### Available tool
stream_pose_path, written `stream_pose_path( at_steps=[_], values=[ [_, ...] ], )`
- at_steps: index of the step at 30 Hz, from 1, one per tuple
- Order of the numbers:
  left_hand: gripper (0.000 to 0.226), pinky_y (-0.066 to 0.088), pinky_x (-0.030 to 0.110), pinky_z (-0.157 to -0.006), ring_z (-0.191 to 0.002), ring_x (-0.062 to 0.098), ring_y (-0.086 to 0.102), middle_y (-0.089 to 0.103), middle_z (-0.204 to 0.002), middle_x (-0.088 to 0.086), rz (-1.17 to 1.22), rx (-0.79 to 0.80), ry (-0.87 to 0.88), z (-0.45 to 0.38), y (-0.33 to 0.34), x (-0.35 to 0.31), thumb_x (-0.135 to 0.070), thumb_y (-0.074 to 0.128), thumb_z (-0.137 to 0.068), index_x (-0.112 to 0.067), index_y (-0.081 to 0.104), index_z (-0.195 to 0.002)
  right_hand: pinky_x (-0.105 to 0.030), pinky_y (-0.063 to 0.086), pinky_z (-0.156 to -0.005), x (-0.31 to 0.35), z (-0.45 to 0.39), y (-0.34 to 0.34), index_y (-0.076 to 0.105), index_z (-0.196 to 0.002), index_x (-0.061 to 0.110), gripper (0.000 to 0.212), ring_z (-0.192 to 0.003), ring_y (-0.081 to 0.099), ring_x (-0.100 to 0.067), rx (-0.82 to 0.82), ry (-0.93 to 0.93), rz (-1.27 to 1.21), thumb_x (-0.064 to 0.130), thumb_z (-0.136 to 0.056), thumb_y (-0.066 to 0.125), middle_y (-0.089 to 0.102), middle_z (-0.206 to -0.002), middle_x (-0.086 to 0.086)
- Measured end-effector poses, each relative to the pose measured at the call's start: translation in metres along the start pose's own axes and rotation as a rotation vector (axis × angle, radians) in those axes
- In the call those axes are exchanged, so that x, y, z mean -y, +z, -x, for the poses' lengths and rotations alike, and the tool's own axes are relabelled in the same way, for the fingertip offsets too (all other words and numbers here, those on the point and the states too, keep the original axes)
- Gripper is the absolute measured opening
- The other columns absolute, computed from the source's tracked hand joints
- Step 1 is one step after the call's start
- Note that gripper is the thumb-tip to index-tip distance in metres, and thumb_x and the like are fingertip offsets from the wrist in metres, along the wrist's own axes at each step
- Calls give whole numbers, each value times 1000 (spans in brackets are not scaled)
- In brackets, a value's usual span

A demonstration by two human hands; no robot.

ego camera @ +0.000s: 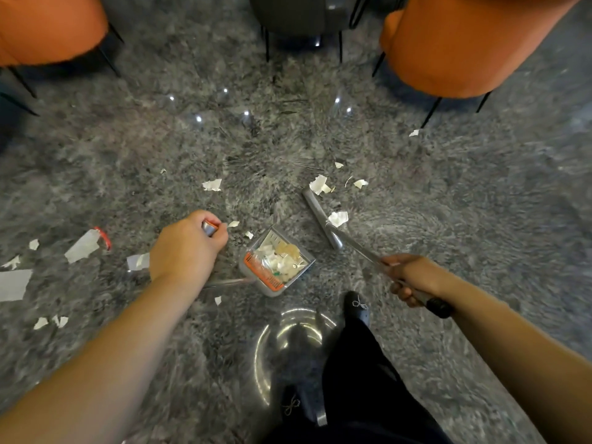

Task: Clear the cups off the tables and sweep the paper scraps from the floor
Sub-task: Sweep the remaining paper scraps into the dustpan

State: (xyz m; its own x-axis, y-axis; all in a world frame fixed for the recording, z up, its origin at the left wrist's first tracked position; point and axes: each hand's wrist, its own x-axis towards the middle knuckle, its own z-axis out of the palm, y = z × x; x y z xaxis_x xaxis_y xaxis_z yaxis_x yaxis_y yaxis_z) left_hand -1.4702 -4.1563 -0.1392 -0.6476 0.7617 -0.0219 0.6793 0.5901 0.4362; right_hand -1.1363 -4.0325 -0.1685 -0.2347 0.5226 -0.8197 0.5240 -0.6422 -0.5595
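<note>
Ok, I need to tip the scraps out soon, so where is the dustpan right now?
In the head view the dustpan sits on the rug at centre, between the left hand and the broom head, just ahead of the foot.

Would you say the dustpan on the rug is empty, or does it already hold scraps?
It already holds scraps: the dustpan has a heap of white paper pieces inside, while other paper scraps lie on the rug.
</note>
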Motion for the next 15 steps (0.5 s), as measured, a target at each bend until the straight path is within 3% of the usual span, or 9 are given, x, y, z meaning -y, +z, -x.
stream_pose_path(
  at_steps=[7,11,15],
  values=[
    [12,36,27,-49,-63,22,57,63,-69,-5,-65,34,43,-60,37,-58,-46,62,-88,-34,63,-88,-9,29,-36,45,-65,-51,49,-112,23,22,-27,33,-7,-64,-1,-80,7,-102,37,41,-60,-7],
    [13,32,24,-45,-56,14,54,61,-67,-8,-75,94,49,-101,62,-103,-47,61,-88,-34,62,-85,-12,29,-34,79,-107,-96,56,-89,27,28,-28,34,-8,-69,6,-52,8,-100,38,41,-54,-7],
    [15,35,24,-46,-58,15,52,63,-70,-8,-154,110,49,-148,87,-152,-49,62,-87,-34,63,-85,-14,31,-36,117,-154,-151,56,-88,22,22,-29,36,-9,-100,41,-18,11,-100,42,44,-50,-6]
  ],
)
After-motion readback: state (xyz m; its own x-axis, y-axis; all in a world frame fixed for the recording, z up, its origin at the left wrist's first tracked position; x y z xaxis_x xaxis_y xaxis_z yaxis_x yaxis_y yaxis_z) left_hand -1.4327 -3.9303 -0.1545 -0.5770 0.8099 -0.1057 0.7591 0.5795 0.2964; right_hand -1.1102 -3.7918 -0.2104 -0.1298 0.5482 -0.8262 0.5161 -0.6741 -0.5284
